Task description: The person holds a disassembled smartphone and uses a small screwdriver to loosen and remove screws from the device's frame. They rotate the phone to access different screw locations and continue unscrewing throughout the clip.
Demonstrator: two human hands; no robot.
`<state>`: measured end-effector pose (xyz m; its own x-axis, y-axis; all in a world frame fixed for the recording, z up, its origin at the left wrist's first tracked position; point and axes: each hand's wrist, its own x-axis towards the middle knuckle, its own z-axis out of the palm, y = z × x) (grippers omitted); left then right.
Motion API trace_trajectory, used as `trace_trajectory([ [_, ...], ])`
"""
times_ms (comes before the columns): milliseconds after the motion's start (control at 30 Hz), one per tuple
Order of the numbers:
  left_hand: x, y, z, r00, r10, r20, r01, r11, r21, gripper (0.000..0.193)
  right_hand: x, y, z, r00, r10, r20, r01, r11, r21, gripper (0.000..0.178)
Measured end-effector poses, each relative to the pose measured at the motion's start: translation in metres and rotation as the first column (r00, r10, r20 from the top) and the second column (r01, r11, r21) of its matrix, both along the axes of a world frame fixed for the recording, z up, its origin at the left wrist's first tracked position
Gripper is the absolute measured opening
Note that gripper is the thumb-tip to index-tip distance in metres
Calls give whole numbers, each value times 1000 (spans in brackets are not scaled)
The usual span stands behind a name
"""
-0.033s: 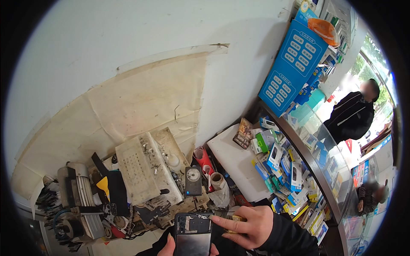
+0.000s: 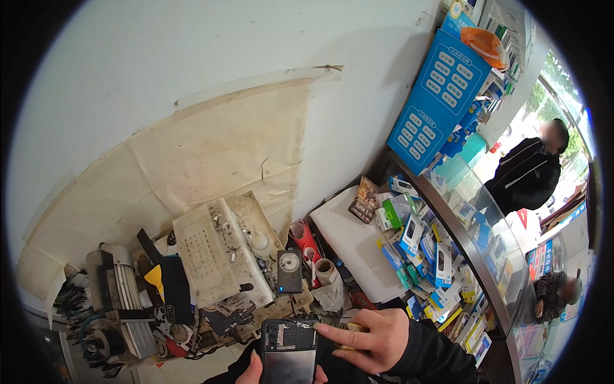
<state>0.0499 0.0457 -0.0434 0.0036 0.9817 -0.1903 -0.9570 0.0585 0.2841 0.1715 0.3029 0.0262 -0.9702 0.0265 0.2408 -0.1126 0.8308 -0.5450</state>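
A black smartphone [image 2: 289,352] with its back cover off stands near the lower edge, its camera lenses and inner parts showing at the top. My left hand [image 2: 251,369] grips it low down, thumb on the left side and fingertips at the right. My right hand [image 2: 377,339] reaches in from the right, its index fingertip at the phone's upper right corner. Curled in that hand's other fingers is a small tan-yellow object [image 2: 355,328], mostly hidden, whose kind I cannot make out.
Beyond the phone lies a cluttered bench with a stained pale plate [image 2: 206,253], a dark device with a round dial [image 2: 290,271] and a yellow-tipped tool [image 2: 155,278]. Packaged boxes [image 2: 442,264] pile up by a glass counter [image 2: 476,205]. Two people are at the far right.
My hands and the phone hold the same position. The lower person at the far right has shifted very slightly.
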Motion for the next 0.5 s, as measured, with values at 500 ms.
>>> trace_trajectory([
  [500,-4,-3,0,1000,0,-1,0,1000,-10,113,-6,0,-6,998,13,-69,-13,1000,-8,59],
])
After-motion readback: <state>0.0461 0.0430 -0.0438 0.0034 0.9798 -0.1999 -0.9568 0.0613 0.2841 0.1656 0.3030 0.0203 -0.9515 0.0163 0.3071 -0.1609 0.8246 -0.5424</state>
